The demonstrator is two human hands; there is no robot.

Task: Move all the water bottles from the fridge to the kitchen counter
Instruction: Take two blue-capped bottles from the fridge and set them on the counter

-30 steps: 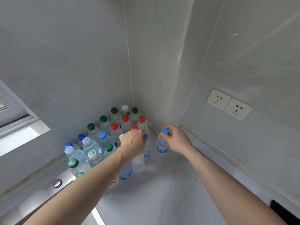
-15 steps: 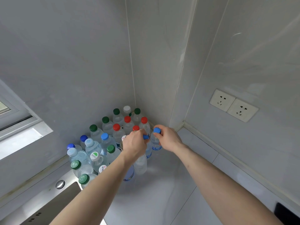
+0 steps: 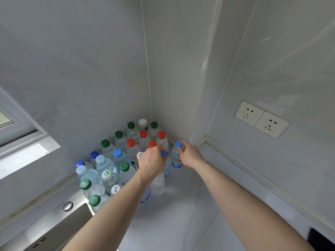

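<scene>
A crowd of water bottles (image 3: 116, 160) with green, red, blue and white caps fills the corner of the white kitchen counter (image 3: 181, 214), packed against the grey wall panels (image 3: 81, 78). At the cluster's right edge the right hand (image 3: 190, 154) curls round the neck of a small blue-capped bottle (image 3: 176, 158), which stands upright on the counter just beside a red-capped one. The left hand (image 3: 151, 161) closes over the top of another blue-capped bottle (image 3: 166, 167) next to it, hiding most of the bottle below. A steel sink (image 3: 59, 225) with a round button sits left of the bottles, a window frame (image 3: 16, 133) above it. A double wall socket (image 3: 262, 119) is mounted on the right wall, and a dark object shows at the lower right edge.
</scene>
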